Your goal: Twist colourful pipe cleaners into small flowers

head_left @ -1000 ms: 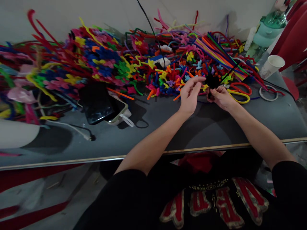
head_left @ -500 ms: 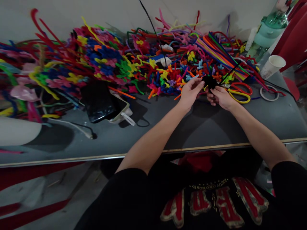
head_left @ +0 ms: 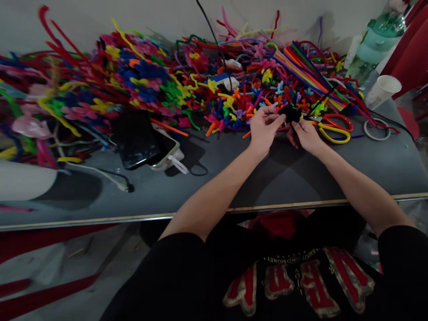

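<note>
Between my two hands is a bunched piece of black pipe cleaner [head_left: 289, 114], held just above the table near the front of the colourful pile. My left hand [head_left: 265, 130] pinches its left side with thumb and fingertips. On its right side, my right hand [head_left: 306, 134] grips it, fingers curled and partly hidden. The exact shape of the black piece is hard to make out in the dim light. Scissors with red and yellow handles [head_left: 334, 136] lie right beside my right hand. Small pipe-cleaner flowers [head_left: 230, 103] are heaped just behind my left hand.
A long heap of coloured pipe cleaners [head_left: 147, 82] runs along the wall. A black phone [head_left: 135, 145] rests on a pale case-like device [head_left: 167, 160] at left. At right are a tape ring [head_left: 377, 130], a paper cup [head_left: 383, 91] and a green bottle [head_left: 377, 42]. A cable [head_left: 103, 176] lies left.
Both hands stay at the black piece, which has shifted slightly left. My left fingers have turned a little around it, and the right thumb now sits higher against it.
</note>
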Action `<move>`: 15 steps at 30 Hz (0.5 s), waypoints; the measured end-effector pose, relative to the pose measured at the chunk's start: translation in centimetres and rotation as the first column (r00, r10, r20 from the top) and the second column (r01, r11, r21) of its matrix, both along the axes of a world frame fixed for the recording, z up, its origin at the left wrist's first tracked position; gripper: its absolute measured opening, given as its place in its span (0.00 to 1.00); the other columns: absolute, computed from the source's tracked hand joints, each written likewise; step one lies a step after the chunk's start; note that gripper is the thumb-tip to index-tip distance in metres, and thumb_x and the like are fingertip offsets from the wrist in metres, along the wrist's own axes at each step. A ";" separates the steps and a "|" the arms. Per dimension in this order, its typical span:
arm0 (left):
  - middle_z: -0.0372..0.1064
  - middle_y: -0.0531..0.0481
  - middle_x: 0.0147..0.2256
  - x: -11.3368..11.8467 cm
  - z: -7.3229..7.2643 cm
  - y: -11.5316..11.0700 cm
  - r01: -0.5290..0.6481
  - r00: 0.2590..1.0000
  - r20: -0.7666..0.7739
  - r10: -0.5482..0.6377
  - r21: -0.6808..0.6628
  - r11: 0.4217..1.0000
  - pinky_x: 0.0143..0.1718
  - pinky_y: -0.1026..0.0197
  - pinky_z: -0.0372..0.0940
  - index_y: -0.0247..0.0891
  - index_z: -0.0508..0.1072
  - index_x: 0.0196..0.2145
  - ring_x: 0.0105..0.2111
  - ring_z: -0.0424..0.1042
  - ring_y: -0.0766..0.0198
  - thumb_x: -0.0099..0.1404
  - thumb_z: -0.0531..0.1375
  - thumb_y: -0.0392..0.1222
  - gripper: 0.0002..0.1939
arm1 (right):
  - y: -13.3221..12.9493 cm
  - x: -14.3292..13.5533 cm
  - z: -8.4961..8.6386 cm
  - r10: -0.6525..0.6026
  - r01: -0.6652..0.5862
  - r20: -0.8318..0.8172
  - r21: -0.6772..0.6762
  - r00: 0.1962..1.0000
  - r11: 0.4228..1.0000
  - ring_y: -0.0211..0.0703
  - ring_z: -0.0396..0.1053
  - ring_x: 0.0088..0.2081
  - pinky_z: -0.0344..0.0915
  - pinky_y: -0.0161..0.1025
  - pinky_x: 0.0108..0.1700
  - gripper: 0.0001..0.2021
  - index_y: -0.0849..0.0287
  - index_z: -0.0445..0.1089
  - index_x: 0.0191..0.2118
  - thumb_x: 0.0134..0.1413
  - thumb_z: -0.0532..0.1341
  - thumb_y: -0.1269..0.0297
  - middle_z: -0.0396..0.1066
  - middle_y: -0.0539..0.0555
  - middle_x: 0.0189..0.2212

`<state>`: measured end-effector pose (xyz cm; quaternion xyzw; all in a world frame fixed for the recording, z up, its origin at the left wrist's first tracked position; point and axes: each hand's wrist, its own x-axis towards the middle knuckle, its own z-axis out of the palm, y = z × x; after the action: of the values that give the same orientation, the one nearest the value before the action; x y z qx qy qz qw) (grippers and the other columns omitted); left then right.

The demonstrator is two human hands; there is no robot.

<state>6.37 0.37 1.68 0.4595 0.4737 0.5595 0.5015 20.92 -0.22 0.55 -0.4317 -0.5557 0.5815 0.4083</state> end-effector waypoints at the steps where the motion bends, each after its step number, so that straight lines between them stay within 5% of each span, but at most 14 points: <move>1: 0.71 0.56 0.29 0.1 -0.1 -0.1 0.002 1.000 -0.005 -0.002 0.013 1.000 0.25 0.70 0.62 0.41 0.66 0.38 0.29 0.73 0.69 0.58 0.71 0.46 0.18 | -0.1 0.0 0.1 -0.022 0.022 -0.020 -0.009 1.000 1.000 0.30 0.58 0.14 0.53 0.29 0.15 0.20 0.54 0.56 0.34 0.62 0.57 0.42 0.61 0.40 0.16; 7: 0.71 0.55 0.30 0.9 -0.4 -0.9 0.029 0.999 -0.018 -0.028 0.078 0.997 0.33 0.67 0.67 0.42 0.66 0.39 0.33 0.76 0.67 0.57 0.71 0.51 0.21 | -0.5 -0.1 0.7 -0.008 -0.013 -0.190 -0.109 0.982 0.994 0.29 0.55 0.16 0.53 0.28 0.18 0.20 0.54 0.54 0.33 0.63 0.58 0.44 0.55 0.39 0.18; 15: 0.71 0.50 0.31 -0.6 -0.4 0.3 0.048 0.994 0.096 -0.048 -0.007 0.999 0.19 0.69 0.55 0.39 0.69 0.38 0.23 0.69 0.71 0.68 0.57 0.62 0.22 | -0.7 0.0 1.6 0.037 -0.074 -0.203 -0.176 0.978 0.982 0.30 0.53 0.17 0.54 0.28 0.19 0.16 0.55 0.58 0.34 0.66 0.57 0.49 0.48 0.39 0.17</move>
<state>5.79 0.66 1.25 0.4413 0.4405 0.5664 0.5389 20.95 -0.96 2.12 -0.3913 -0.4682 0.6816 0.4038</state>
